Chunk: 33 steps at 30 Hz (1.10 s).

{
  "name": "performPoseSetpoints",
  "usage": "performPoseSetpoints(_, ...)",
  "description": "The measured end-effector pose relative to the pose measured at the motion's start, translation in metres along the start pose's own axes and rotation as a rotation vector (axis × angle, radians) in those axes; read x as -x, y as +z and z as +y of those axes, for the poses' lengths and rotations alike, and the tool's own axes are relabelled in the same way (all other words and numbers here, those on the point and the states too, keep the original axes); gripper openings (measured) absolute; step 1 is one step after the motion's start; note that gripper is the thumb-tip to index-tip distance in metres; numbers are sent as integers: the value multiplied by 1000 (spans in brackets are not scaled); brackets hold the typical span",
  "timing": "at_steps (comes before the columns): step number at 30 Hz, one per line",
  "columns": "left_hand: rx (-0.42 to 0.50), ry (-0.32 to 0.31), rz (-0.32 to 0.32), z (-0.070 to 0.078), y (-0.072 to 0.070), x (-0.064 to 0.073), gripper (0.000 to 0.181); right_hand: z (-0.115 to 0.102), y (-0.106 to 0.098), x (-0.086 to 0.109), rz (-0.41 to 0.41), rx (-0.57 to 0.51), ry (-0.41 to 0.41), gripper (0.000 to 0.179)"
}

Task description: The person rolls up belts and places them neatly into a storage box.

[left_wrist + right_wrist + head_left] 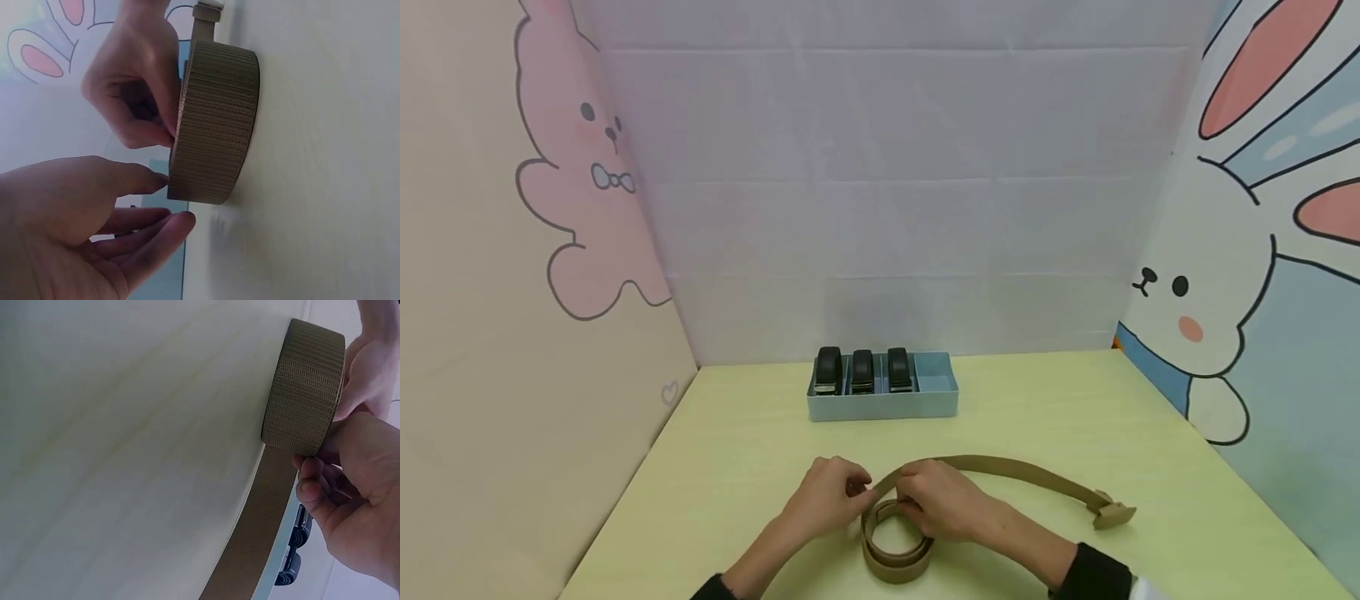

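Note:
A tan webbing belt (898,575) stands on its edge on the table, partly wound into a loose coil. Its free length curves away to the right and ends in a tan buckle (1112,510). My right hand (943,500) pinches the coil's wall at the far right side; the right wrist view shows the thumb and fingertips at the webbing's upper edge. At the coil's left is my left hand (829,500), its thumb by the webbing edge. In the left wrist view its fingers (159,247) are spread apart from the thumb, with no belt between them.
Behind the hands stands a light blue divided box (883,407). Three rolled black belts (862,371) sit in its left compartments; the rightmost one shows bare. A pale yellow table (722,433) lies beneath, with cloth walls bearing cartoon rabbits on either side.

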<state>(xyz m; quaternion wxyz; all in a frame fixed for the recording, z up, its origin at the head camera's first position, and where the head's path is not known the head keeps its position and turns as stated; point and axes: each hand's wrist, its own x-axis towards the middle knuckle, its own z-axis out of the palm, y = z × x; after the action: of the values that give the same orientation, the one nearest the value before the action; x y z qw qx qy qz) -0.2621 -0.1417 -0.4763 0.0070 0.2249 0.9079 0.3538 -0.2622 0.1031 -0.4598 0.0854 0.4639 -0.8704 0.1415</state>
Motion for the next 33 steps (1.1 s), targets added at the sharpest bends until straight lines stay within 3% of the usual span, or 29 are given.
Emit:
performPoseSetpoints(4, 40, -90, 1, 8, -8, 23, 17, 3, -3, 2, 14, 11, -5, 20)
performPoseSetpoints(7, 56, -108, 0, 14, -7, 30, 22, 4, -4, 3, 24, 9, -2, 22)
performPoseSetpoints(12, 48, -91, 12, 21, -1, 33, 19, 6, -4, 7, 21, 2, -3, 23)
performPoseSetpoints(18, 60, -140, -9, 22, 3, 38, 18, 9, -6, 13, 27, 4, 1, 23)
performPoseSetpoints(24, -12, -124, 59, 20, 5, 32, 20, 9, -6, 13, 14, -15, -38, 21)
performPoseSetpoints(33, -76, -111, 20, 10, -14, 34, 24, 12, -7, 14, 14, -50, -90, 20)
